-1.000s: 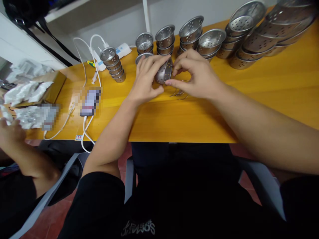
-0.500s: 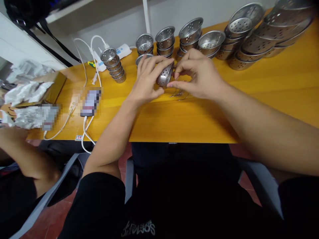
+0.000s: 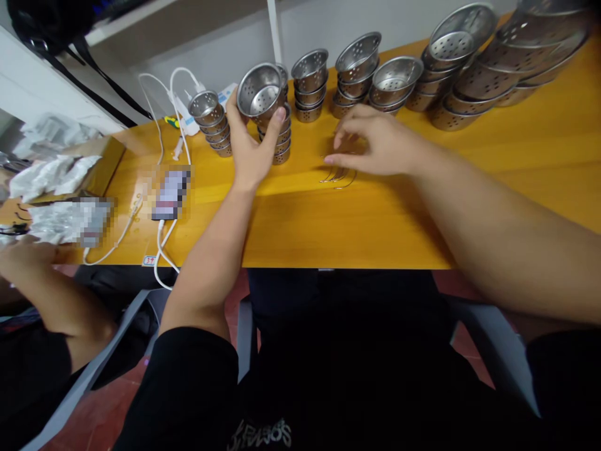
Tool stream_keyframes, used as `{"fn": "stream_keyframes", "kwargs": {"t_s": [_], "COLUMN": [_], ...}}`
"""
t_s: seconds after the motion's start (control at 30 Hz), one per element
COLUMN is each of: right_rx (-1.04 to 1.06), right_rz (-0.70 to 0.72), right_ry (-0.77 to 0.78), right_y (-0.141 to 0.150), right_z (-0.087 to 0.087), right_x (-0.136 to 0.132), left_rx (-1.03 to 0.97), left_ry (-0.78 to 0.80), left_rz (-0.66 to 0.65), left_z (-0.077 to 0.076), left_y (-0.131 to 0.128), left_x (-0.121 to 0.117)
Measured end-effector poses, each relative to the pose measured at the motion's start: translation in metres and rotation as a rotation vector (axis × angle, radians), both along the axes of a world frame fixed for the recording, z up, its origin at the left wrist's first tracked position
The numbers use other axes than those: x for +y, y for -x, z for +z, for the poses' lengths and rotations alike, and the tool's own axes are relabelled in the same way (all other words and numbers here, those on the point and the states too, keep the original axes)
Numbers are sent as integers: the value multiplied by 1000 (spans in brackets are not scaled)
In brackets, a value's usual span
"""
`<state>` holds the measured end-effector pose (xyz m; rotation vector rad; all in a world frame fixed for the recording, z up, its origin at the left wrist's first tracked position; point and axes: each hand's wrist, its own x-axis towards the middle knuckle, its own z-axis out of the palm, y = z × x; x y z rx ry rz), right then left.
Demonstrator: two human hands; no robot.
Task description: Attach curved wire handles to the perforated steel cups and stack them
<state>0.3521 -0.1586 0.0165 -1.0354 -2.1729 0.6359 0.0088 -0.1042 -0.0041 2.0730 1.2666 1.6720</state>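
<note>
My left hand (image 3: 250, 156) grips a perforated metal cup (image 3: 258, 84), thumb on one side and fingers on the other. Its mouth tilts towards me. Just beneath and to the right of this cup rises a stack of small perforated cups (image 3: 282, 151); whether they touch, I cannot tell. My right hand (image 3: 378, 139) hovers low over the table, thumb and curled fingers apart, with nothing visible between them. Below its fingertips lie several thin curved wires (image 3: 346, 181), partly hidden by the hand.
More stacks of perforated cups (image 3: 310, 94) line the back, with larger perforated bowls (image 3: 488, 78) at right. A narrow cup stack (image 3: 216, 128), a phone (image 3: 171, 194) and white cables (image 3: 159, 250) are at left. Another person's arm (image 3: 61, 294) is beside plastic-wrapped items (image 3: 51, 222).
My left hand has carried the cup up and left, away from my right hand, to the small stack. My right hand has let go of the cup, its fingers parting, and stays over the wires.
</note>
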Motion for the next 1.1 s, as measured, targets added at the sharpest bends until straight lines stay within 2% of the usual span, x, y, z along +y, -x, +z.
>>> {"fn": "stream_keyframes", "kwargs": {"t_s": [0.13, 0.2, 0.37, 0.5, 0.7, 0.8, 0.9, 1.1], "right_rx": [-93, -111, -122, -80, -93, -103, -114, -130], "right_rz": [17, 27, 45, 53, 86, 97, 103, 100], "right_ry": [60, 47, -65, -23, -30, -37, -46, -52], "right_y": [-5, -2, 9, 13, 10, 9, 9, 6], "right_z": [-22, -30, -37, -35, -32, -33, -35, -37], "right_x": [18, 23, 23, 18, 18, 19, 19, 22], "left_rx": [110, 154, 143, 162, 30, 73, 153, -6], "left_ry": [220, 276, 166, 121, 216, 248, 206, 115], "left_rz": [-74, -119, -125, -169, -104, -47, 35, 101], "left_z": [-7, -11, -30, -40, -24, -18, -15, -15], "left_y": [4, 6, 10, 13, 7, 12, 22, 33], "left_x": [13, 19, 49, 60, 33, 27, 29, 30]}}
